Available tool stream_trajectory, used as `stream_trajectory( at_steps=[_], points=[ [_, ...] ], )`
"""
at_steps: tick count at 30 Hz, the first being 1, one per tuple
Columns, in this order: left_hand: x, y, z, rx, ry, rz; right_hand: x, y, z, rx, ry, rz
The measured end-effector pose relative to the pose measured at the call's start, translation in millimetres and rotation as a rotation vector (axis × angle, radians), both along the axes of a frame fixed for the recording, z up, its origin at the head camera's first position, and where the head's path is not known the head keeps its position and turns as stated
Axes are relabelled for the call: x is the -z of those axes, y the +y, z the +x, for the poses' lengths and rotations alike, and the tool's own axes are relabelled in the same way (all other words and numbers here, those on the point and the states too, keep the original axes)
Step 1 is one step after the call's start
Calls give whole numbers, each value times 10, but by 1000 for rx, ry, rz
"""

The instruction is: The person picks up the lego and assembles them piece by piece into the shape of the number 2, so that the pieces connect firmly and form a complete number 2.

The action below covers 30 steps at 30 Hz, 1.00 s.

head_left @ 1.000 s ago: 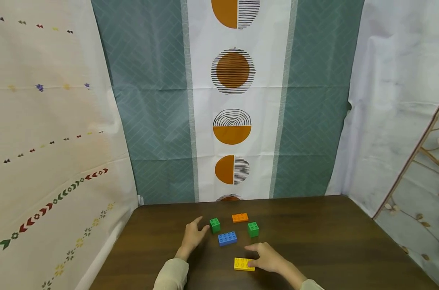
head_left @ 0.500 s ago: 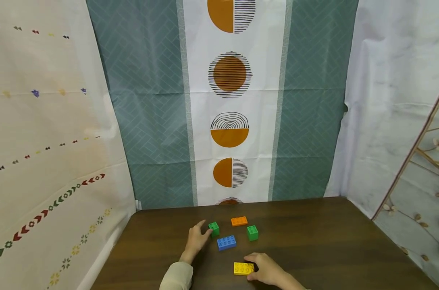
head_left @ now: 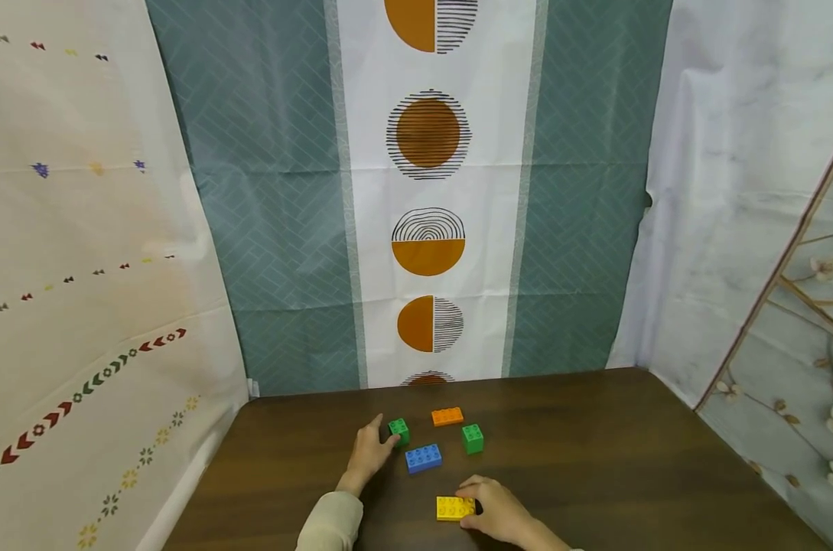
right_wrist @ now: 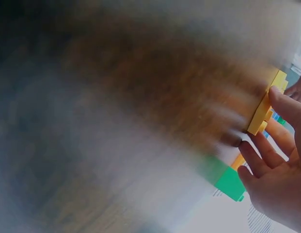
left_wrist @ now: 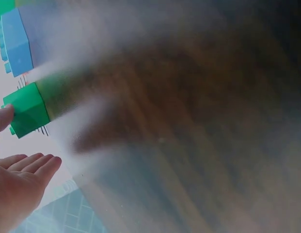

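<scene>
On the brown table, my right hand (head_left: pixel 495 511) pinches the right end of a yellow toy building brick (head_left: pixel 450 508), thumb on the near side and fingers on the far side. The right wrist view shows the thumb against the yellow brick (right_wrist: pixel 262 108). Farther left, my left hand (head_left: pixel 369 453) reaches beside a small green brick (head_left: pixel 401 433). Its thumb overlaps the green brick (left_wrist: pixel 29 110) in the left wrist view; whether they touch I cannot tell. The other fingers are extended and apart from that brick.
A blue brick (head_left: pixel 424 458) lies between the hands, a second green brick (head_left: pixel 473 439) to its right, and an orange brick (head_left: pixel 447 416) farther back. Patterned cloths hang behind and at both sides of the table (head_left: pixel 595 459).
My right thumb and fingers have closed in on the yellow brick's end. My left hand has come nearer the left green brick, its thumb now over it. The bricks stay put; the head view shifts slightly.
</scene>
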State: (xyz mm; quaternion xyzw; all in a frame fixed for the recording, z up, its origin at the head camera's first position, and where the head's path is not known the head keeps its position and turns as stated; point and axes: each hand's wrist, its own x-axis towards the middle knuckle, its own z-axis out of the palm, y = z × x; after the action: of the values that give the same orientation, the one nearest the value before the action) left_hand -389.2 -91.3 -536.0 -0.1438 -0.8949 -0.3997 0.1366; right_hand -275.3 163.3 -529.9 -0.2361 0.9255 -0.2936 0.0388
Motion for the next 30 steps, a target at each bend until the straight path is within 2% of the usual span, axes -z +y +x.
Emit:
stream_trajectory(
  at_steps=[5,9,15,19,20,23,26,27,30],
  points=[
    [-2,-1,-26,16,-9,-18,-28,5,-13,-9,1,-10],
    [6,0,5,41,-24,-24,-48,14,-3,-1,-30,-5],
    [3,-30,19,50,-3,1,-84,-7,15,-1,-48,8],
    [32,-66,1,80,54,43,-91,-20,22,-1,-52,7],
    [75,-81,-23,95,98,54,-92,-21,24,-1,-54,4],
    [76,-79,-25,107,140,80,-91,-13,36,-5,-57,-10],
    [10,-29,-8,89,102,126,-87,3,43,-6,-44,-11],
    [-60,1,24,71,59,135,-86,11,42,-5,-41,-11],
    [-164,45,54,37,7,157,-79,30,33,-4,-29,-5]
  ],
)
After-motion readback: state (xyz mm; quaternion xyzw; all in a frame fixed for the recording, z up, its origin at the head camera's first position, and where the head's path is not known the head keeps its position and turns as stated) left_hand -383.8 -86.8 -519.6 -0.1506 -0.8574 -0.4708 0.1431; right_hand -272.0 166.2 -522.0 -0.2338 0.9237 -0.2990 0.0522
